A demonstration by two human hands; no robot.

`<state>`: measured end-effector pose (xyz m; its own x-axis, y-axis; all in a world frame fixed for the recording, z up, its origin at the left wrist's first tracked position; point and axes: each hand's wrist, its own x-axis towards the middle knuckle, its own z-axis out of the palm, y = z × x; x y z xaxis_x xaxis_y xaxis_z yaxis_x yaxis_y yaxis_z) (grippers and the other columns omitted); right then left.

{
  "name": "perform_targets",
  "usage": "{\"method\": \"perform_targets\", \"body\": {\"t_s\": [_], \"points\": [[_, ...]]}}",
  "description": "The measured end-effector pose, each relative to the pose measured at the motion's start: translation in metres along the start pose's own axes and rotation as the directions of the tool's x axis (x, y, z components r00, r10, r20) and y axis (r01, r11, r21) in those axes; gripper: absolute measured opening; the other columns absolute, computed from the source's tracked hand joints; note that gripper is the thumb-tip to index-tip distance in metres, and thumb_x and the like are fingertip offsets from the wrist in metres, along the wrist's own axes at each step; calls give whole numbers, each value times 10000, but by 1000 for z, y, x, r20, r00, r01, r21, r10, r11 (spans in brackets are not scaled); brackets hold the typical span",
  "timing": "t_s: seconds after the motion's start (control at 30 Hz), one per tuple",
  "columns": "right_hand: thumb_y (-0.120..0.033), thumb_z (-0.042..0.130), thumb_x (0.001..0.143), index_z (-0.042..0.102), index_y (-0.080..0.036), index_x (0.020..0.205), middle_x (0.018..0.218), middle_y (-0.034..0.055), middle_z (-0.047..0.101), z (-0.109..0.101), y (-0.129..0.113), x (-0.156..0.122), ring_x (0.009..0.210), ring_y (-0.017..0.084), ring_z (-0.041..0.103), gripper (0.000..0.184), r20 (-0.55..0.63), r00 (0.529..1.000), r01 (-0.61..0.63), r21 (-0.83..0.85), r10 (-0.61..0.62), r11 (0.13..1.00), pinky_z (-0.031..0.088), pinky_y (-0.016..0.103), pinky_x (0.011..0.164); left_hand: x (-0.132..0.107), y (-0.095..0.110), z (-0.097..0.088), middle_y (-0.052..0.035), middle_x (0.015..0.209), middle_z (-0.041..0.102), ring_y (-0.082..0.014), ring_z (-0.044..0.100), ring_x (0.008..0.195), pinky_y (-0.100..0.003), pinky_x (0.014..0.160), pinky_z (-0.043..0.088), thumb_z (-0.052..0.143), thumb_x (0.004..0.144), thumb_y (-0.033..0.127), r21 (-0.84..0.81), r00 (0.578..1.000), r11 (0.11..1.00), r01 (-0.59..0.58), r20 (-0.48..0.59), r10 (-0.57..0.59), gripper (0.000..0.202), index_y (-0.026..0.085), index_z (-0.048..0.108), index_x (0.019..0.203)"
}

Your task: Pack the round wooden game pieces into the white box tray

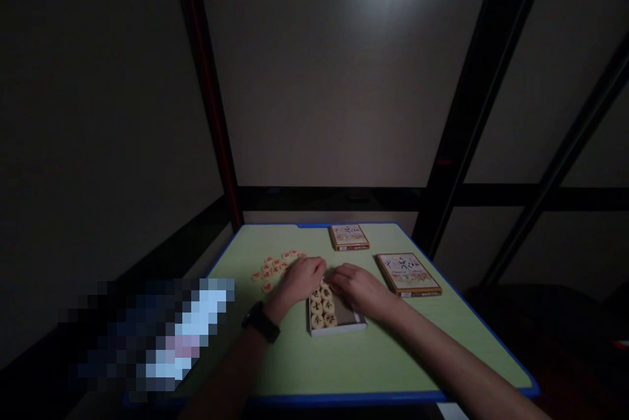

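Note:
A shallow open box with a white rim sits on the table. Black-marked xiangqi pieces lie in rows along its left side, and its brown floor shows at the right. My left hand, a dark watch on its wrist, is over the box's far left corner with its fingers curled and their tips hidden. From the right my right hand reaches over the box, fingers bent together at the far end of the rows. Whatever is between either hand's fingertips is hidden. Red-marked xiangqi pieces lie loose left of my left hand.
A printed box lid lies right of my right hand, and a similar smaller-looking printed box is near the far edge. The green table has a blue rim. A pixelated patch covers the area at the left edge.

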<state>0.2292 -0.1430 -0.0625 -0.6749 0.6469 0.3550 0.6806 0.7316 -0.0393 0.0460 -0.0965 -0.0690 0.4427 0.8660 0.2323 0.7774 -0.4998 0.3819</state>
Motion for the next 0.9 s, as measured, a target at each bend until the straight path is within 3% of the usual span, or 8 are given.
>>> {"method": "perform_targets", "body": {"t_s": [0.2,0.4,0.6,0.9], "points": [[-71,549,871,652,-160,980,965,72,614,-1,2,0,826,169,599,174,-31,996,-74,137,79,988,475,261,738,3,-5,9,-72,860,708,-204,613,862,-295,827,426,369,931,222,-78,996,993,-88,-9,88,334,193,659,769],[-94,635,833,671,-172,934,929,59,603,-13,15,-2,834,183,592,132,-142,973,-139,259,180,956,466,274,733,3,-3,7,-81,843,708,-212,618,861,-297,815,418,381,917,201,-93,998,994,-54,6,55,334,187,666,741],[-77,670,762,709,-165,845,842,48,603,-8,15,-1,803,184,585,127,-9,980,-193,185,197,964,444,264,715,5,-1,6,-83,853,716,-204,624,866,-290,821,420,388,892,175,-78,998,996,-43,51,47,335,174,681,731],[-94,644,767,716,-173,949,844,64,708,-3,10,3,847,210,603,211,38,978,-207,132,204,969,435,291,772,6,-3,9,-71,815,708,-193,617,826,-286,794,422,394,885,183,-90,998,995,-35,55,40,340,175,679,701]]}}
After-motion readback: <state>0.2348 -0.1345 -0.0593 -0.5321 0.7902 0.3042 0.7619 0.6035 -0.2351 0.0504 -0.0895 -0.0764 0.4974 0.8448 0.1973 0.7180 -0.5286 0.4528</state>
